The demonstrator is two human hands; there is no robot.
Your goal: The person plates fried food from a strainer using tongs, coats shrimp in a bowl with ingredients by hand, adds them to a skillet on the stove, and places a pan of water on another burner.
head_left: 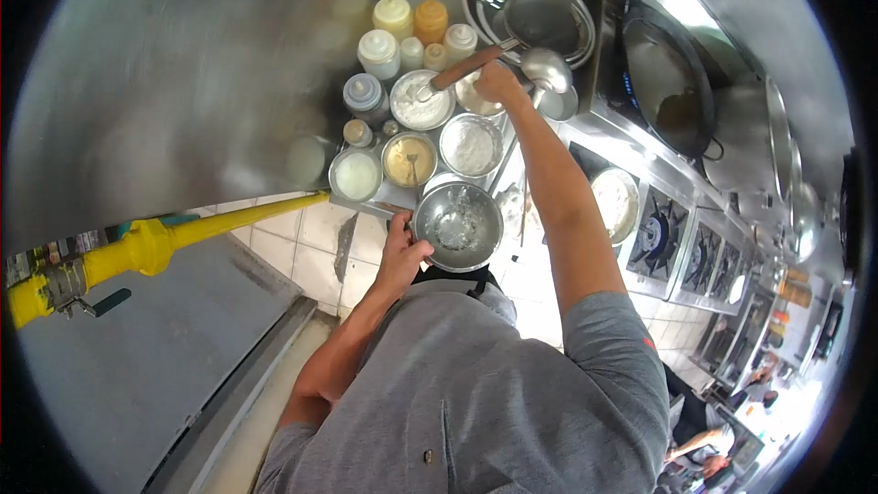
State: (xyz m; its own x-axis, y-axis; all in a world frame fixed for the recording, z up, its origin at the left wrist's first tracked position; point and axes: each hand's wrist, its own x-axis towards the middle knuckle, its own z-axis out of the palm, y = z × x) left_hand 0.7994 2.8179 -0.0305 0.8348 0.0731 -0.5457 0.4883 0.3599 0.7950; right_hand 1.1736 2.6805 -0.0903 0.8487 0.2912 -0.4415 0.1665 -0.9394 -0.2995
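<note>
My left hand [402, 254] grips the rim of a steel mixing bowl [471, 254], its thumb over the edge. A little whitish residue clings to the inside of that bowl. My right hand [498, 82] reaches down into a small metal bowl [476, 102] at the back of the counter. Its fingers are curled together, and whatever they pinch is hidden. Right beside it lies a wooden-handled utensil [466, 69], whose end rests in a bowl of white powder [421, 110]. Nearby stand another bowl of white powder [471, 144] and a bowl of yellowish powder [409, 160] with a fork in it.
Squeeze bottles [380, 50] crowd the back left. A pale-filled container [356, 174] sits at the counter's front corner. A ladle [546, 69] lies by stacked pans, near a wok [668, 73] over a blue flame. A yellow pipe [165, 242] crosses the left. People work far right.
</note>
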